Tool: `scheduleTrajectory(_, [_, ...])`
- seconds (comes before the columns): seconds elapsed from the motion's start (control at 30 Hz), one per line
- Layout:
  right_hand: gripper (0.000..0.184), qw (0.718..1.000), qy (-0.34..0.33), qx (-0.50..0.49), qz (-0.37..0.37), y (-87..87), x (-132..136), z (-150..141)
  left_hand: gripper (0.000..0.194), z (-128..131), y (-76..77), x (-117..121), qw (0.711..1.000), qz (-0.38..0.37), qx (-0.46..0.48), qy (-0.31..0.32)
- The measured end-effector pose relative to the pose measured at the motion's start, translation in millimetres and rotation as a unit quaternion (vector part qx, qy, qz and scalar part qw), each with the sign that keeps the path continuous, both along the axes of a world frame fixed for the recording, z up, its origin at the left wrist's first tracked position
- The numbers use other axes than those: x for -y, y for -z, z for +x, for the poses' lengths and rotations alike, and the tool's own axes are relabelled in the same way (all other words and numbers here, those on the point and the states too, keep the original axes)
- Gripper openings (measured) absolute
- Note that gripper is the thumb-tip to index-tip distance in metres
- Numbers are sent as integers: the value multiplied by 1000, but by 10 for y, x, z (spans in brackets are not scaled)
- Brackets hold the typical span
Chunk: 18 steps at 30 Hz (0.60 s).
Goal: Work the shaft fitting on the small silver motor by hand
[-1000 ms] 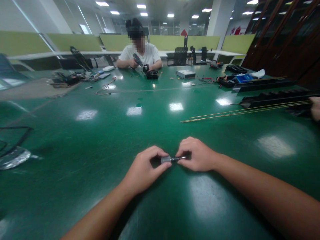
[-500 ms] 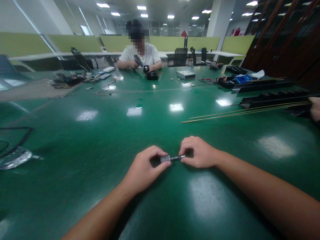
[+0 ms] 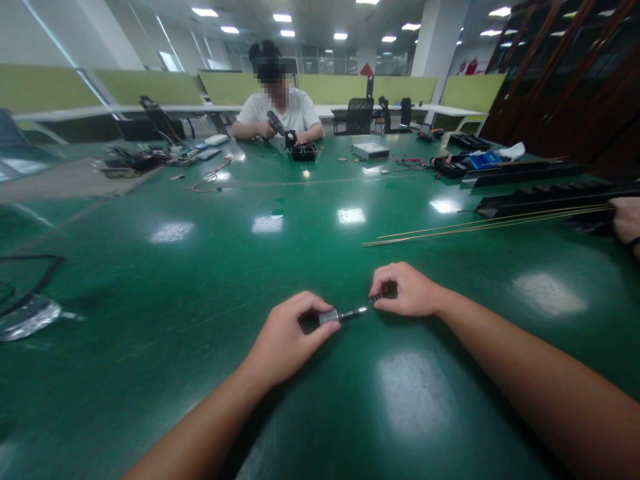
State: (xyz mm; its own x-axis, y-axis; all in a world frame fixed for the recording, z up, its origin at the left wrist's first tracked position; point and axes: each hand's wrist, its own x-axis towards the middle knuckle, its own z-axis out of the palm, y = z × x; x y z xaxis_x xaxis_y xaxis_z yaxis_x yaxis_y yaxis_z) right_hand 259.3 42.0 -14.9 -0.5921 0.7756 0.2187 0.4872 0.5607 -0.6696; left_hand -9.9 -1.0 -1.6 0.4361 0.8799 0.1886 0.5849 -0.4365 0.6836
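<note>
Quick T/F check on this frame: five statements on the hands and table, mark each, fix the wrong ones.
1. The left hand pinches a grey cylinder with a thin shaft sticking out of it. True.
2. The right hand is empty. False: its fingertips pinch a small dark part near the shaft's tip.
3. The person across the table holds a drill-like tool. True.
4. That person wears a black top. False: the top is white.
5. In the view, the flat silver box is left of that person. False: it is to the right.
</note>
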Motion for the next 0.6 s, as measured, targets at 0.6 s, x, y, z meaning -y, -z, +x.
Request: scheduleTrajectory(0.6, [8, 998, -47, -30, -22, -15, 94, -194, 14, 57, 13, -17, 1000, 2, 9, 3])
